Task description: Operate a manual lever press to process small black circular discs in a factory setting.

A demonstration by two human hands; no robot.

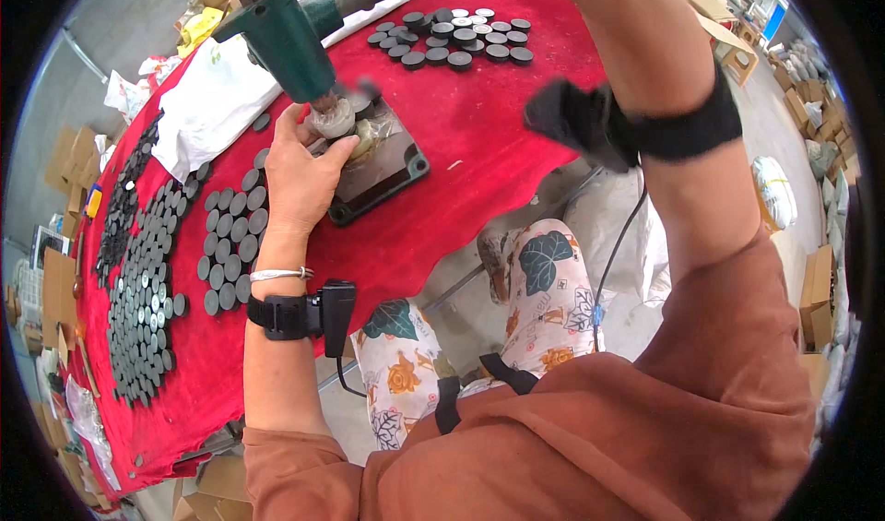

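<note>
Rust-orange sleeves fill the lower right, closest to the lens, and both forearms rise from them over a table spread with red cloth (479, 143). Below the table edge, floral-print trousers (553, 290) cover the person's knees.

On the left wrist sit a thin silver bangle (281, 274) and a black strap carrying a small black device (332, 316). Left hand (300, 175) reaches onto the base plate (387, 166) of a green hand press (286, 28). Its thumb and fingers are curled closed around a small round pale piece (336, 120), which sits directly under the press ram, on the plate. The fingertips touch the piece on both sides.

Right forearm goes up and out of the top edge, with a black wrist strap (645, 129) around it. Its hand is out of the picture, so its grip cannot be seen.

Dark round discs (230, 230) lie in rows just left of the left hand, and many more (138, 290) cover the cloth further left. Another cluster of dark discs (456, 37) lies beyond the press, well apart from the hand. White cloth (221, 88) lies behind the press at upper left.
</note>
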